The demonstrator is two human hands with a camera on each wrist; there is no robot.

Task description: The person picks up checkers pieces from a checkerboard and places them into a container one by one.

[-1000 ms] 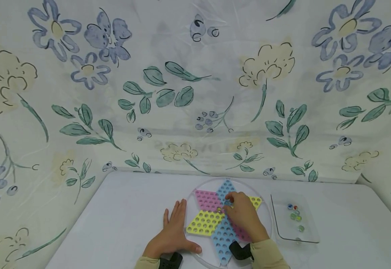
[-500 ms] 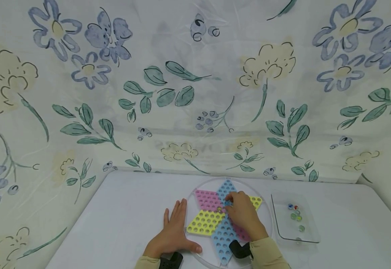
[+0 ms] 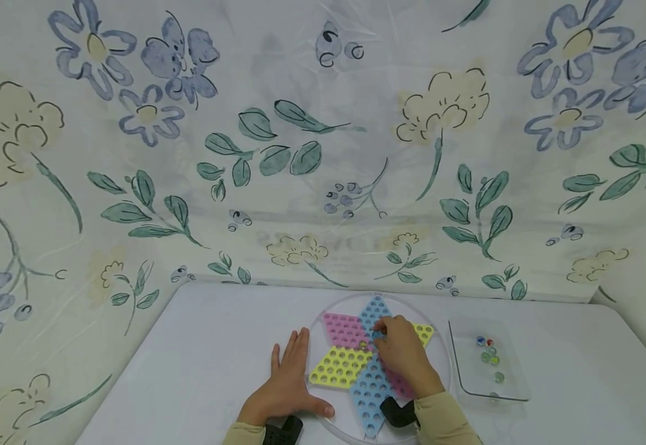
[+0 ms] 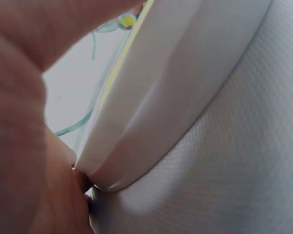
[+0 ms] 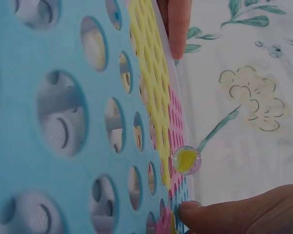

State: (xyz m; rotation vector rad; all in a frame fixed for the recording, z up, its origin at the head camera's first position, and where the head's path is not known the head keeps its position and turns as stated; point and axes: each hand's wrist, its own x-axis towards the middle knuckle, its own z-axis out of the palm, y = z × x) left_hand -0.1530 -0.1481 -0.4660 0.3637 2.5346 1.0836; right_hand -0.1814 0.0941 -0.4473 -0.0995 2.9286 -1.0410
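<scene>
A round Chinese checkers board (image 3: 336, 369) with a pink, yellow and blue star of holes lies on the white table. My left hand (image 3: 281, 388) rests at its left rim, fingers spread, thumb along the near edge. In the left wrist view that hand is against the board's pale side (image 4: 151, 97). My right hand (image 3: 406, 358) reaches over the middle, fingers bent, thumb and forefinger close to the blue far point. Its thumb (image 5: 210, 214) is down at the holes in the right wrist view; I cannot tell whether the fingers pinch anything. A clear marble with a yellow core (image 5: 187, 160) sits near it.
Right of the board stands a clear shallow tray (image 3: 514, 397) holding several marbles (image 3: 494, 360), green, blue and red among them. A white cloth (image 3: 367, 80) with printed flowers and leaves hangs behind the table (image 3: 212, 334).
</scene>
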